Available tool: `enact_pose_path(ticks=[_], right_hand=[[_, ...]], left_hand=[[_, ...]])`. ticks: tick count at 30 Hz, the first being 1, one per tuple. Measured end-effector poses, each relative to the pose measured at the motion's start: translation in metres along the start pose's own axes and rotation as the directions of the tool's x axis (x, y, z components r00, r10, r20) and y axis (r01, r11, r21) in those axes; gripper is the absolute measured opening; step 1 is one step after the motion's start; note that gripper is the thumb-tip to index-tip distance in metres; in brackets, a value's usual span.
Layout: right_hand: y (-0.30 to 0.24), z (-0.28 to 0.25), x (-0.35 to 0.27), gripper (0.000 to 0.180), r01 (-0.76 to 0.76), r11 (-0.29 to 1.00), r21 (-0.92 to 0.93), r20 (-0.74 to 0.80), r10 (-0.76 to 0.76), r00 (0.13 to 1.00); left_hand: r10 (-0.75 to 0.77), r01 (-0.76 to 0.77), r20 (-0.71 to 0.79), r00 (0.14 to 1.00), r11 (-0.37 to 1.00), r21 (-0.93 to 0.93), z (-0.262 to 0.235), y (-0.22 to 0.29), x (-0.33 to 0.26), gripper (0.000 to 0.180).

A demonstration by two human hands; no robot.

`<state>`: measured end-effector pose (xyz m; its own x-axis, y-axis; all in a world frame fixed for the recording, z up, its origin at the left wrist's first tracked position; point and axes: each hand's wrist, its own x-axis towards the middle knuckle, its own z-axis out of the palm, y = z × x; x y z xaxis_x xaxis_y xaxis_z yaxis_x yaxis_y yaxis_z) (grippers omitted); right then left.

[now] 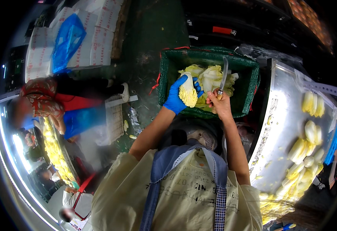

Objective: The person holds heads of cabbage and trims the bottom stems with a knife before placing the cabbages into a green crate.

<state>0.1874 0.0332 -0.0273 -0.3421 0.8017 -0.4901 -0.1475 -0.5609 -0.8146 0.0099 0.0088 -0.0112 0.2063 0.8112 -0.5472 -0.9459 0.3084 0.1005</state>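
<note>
Below, green crate (pixel 168 73) on dark wet floor (pixel 145 50); steel table (pixel 280 127) right.

One green plastic crate (pixel 249 82) holds about three or four napa cabbage heads (pixel 210 79); their exact number cannot be told, since they overlap. One cabbage piece (pixel 188 94) and one knife (pixel 224 77) are held above it. One blue glove (pixel 176 98) is worn. On the steel surface (pixel 282 127) to the right lie roughly a dozen cabbage halves (pixel 311 133). One blue plastic bag (pixel 66 40) lies on one stack of white boxes (pixel 95 42). One other person (pixel 41 102) is nearby.
</note>
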Motion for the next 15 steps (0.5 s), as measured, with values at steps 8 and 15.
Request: enact_pose_path(ticks=[8, 15], right_hand=[[-0.003, -0.004, -0.009, 0.03, 0.057, 0.901, -0.429, 0.018, -0.055, 0.998], [-0.009, -0.017, -0.03, 0.033, 0.387, 0.461, -0.799, 0.231, -0.359, 0.904]], left_hand=[[-0.003, 0.027, -0.089, 0.996, 0.963, 0.268, -0.011, -0.007, 0.001, 0.041], [0.25, -0.266, 0.173, 0.953, 0.408, 0.873, -0.052, -0.019, 0.019, 0.06]])
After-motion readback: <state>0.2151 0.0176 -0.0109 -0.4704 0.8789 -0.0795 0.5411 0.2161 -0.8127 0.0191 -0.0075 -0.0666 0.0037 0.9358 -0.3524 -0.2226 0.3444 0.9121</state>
